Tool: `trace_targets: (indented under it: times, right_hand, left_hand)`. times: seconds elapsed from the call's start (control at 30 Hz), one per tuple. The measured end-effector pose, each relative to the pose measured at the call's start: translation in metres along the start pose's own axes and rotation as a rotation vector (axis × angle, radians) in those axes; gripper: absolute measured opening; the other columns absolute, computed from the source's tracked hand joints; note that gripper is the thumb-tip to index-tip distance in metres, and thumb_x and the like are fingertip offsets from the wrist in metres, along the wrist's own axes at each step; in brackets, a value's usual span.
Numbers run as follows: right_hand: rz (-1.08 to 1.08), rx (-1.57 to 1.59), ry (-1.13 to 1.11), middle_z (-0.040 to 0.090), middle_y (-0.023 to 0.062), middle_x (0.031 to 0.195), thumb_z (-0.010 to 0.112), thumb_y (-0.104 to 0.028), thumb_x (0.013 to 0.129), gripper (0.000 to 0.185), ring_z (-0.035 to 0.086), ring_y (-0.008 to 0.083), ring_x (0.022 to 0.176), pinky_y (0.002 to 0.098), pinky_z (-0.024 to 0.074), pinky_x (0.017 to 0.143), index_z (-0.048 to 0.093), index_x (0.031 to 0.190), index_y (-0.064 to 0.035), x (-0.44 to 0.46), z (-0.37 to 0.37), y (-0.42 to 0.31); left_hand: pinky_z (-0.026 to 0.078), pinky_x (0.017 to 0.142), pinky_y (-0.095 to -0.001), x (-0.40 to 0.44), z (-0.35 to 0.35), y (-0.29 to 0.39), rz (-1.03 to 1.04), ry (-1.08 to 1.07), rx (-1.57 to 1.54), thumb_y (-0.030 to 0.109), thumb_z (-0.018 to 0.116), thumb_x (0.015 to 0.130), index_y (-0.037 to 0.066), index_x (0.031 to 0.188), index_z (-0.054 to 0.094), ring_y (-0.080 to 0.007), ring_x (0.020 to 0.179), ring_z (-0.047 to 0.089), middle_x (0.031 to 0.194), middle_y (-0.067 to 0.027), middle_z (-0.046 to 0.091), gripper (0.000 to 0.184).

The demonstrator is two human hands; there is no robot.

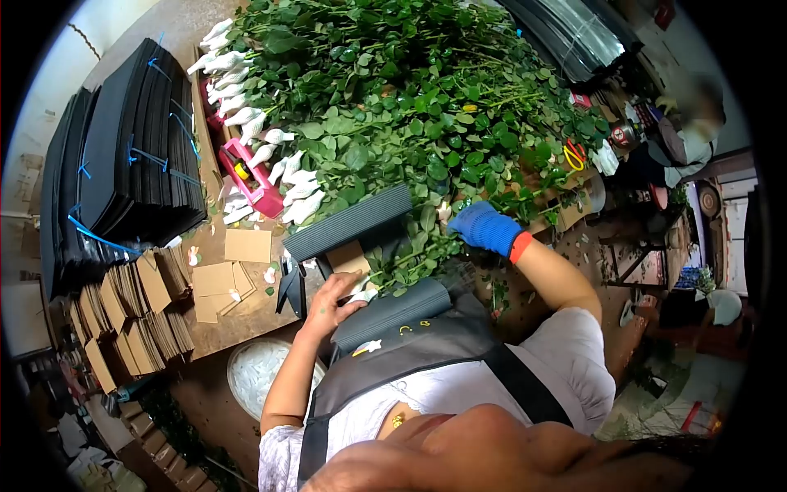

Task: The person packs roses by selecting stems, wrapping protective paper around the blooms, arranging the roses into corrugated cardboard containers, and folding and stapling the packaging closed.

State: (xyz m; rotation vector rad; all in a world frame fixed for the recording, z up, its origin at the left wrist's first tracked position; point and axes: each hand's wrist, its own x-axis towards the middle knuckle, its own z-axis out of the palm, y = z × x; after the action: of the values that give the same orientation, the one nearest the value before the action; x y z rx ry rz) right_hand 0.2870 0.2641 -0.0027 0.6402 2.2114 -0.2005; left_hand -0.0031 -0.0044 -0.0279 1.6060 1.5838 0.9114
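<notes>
My bare left hand curls its fingers over a white-sleeved rose head on a dark corrugated sheet. The sheet's far side stands folded up, with a brown cardboard piece inside it. Leafy rose stems lie along the sheet toward my right hand. In a blue glove with a red cuff, my right hand is closed at the leaves; what its fingers hold is hidden. Close to its fingertips is a small pale thing.
A big heap of leafy roses covers the table's far side. Left are a pink tool, black scissors, cardboard pieces and bundled black sheets. Orange-handled scissors lie right. A white bin stands below; another person is upper right.
</notes>
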Motion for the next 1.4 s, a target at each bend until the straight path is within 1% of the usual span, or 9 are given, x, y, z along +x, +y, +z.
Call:
trace_targets:
  times: [0.17, 0.37, 0.47, 0.67, 0.77, 0.87, 1.03, 1.2, 1.4]
  right_hand:
    - [-0.017, -0.126, -0.137, 0.073, 0.0126, 0.096, 0.067, -0.026, 0.088, 0.024, 0.072, 0.0297, 0.090, 0.0446, 0.0566, 0.078, 0.072, 0.110, -0.0176, -0.018, -0.069, 0.004]
    - [-0.029, 0.053, 1.355, 0.070, 0.0073, 0.091, 0.060, -0.021, 0.091, 0.014, 0.068, 0.0295, 0.086, 0.0437, 0.0520, 0.078, 0.067, 0.101, -0.0151, 0.073, -0.158, 0.028]
    - [0.236, -0.033, 0.803, 0.070, 0.0073, 0.101, 0.066, -0.022, 0.088, 0.019, 0.066, 0.0317, 0.093, 0.0423, 0.0523, 0.085, 0.067, 0.105, -0.0152, 0.174, -0.149, 0.055]
    - [0.029, -0.026, 1.678, 0.068, 0.0063, 0.095, 0.064, -0.018, 0.089, 0.015, 0.065, 0.0284, 0.093, 0.0430, 0.0512, 0.089, 0.067, 0.104, -0.0172, 0.058, -0.228, 0.027]
    - [-0.050, 0.248, 1.376, 0.069, 0.0058, 0.098, 0.067, -0.011, 0.086, 0.025, 0.064, 0.0282, 0.095, 0.0437, 0.0513, 0.089, 0.068, 0.110, -0.0183, 0.050, -0.224, 0.051]
    - [-0.153, -0.045, 1.737, 0.070, 0.0020, 0.100, 0.067, -0.003, 0.082, 0.037, 0.066, 0.0274, 0.094, 0.0409, 0.0529, 0.087, 0.068, 0.114, -0.0214, -0.024, -0.221, 0.042]
    - [-0.502, 0.330, 1.198, 0.070, 0.0071, 0.094, 0.069, -0.005, 0.083, 0.031, 0.066, 0.0300, 0.087, 0.0424, 0.0528, 0.077, 0.069, 0.112, -0.0180, -0.099, -0.138, 0.009]
    - [-0.098, 0.242, 0.679, 0.068, 0.0109, 0.089, 0.070, -0.016, 0.089, 0.020, 0.065, 0.0341, 0.082, 0.0436, 0.0518, 0.074, 0.071, 0.108, -0.0198, -0.033, 0.002, 0.010]
    - [-0.003, 0.038, 0.462, 0.070, 0.0061, 0.089, 0.066, -0.022, 0.091, 0.020, 0.069, 0.0279, 0.091, 0.0439, 0.0542, 0.080, 0.072, 0.110, -0.0244, -0.016, -0.028, 0.011]
  left_hand:
    - [0.058, 0.082, -0.0366, -0.003, 0.004, -0.017, -0.009, -0.090, -0.018, 0.022, 0.082, 0.084, 0.010, 0.121, 0.070, -0.0295, 0.099, 0.070, 0.126, -0.0126, 0.063, 0.041]
    - [0.059, 0.079, -0.0364, 0.008, -0.007, -0.005, 0.031, -0.147, -0.021, 0.020, 0.080, 0.085, 0.010, 0.118, 0.072, -0.0291, 0.097, 0.070, 0.121, -0.0124, 0.067, 0.036]
    - [0.055, 0.087, -0.0394, 0.010, -0.008, -0.003, 0.072, -0.099, 0.054, 0.017, 0.074, 0.089, 0.011, 0.112, 0.075, -0.0310, 0.101, 0.067, 0.113, -0.0116, 0.071, 0.024]
    - [0.051, 0.091, -0.0408, 0.010, 0.008, -0.015, 0.079, 0.030, 0.075, 0.012, 0.072, 0.089, 0.006, 0.106, 0.074, -0.0310, 0.103, 0.065, 0.106, -0.0097, 0.073, 0.018]
    - [0.053, 0.087, -0.0401, 0.007, 0.009, -0.008, -0.092, 0.063, -0.016, 0.013, 0.075, 0.088, 0.004, 0.104, 0.071, -0.0321, 0.101, 0.064, 0.104, -0.0113, 0.072, 0.019]
    - [0.053, 0.085, -0.0391, 0.005, 0.012, -0.019, -0.048, 0.055, -0.012, 0.014, 0.075, 0.088, 0.004, 0.103, 0.071, -0.0314, 0.100, 0.065, 0.104, -0.0113, 0.072, 0.019]
    - [0.051, 0.090, -0.0356, -0.001, 0.024, -0.049, -0.138, 0.043, -0.118, 0.013, 0.078, 0.085, 0.003, 0.114, 0.062, -0.0235, 0.103, 0.065, 0.111, -0.0118, 0.068, 0.035]
    - [0.054, 0.094, -0.0392, 0.006, 0.017, -0.039, -0.084, 0.152, -0.084, 0.015, 0.086, 0.078, 0.007, 0.148, 0.035, -0.0309, 0.108, 0.066, 0.126, -0.0189, 0.064, 0.087]
    - [0.058, 0.088, -0.0371, 0.009, 0.006, -0.017, -0.171, 0.055, -0.085, 0.019, 0.081, 0.084, 0.007, 0.129, 0.064, -0.0291, 0.107, 0.066, 0.124, -0.0130, 0.064, 0.049]
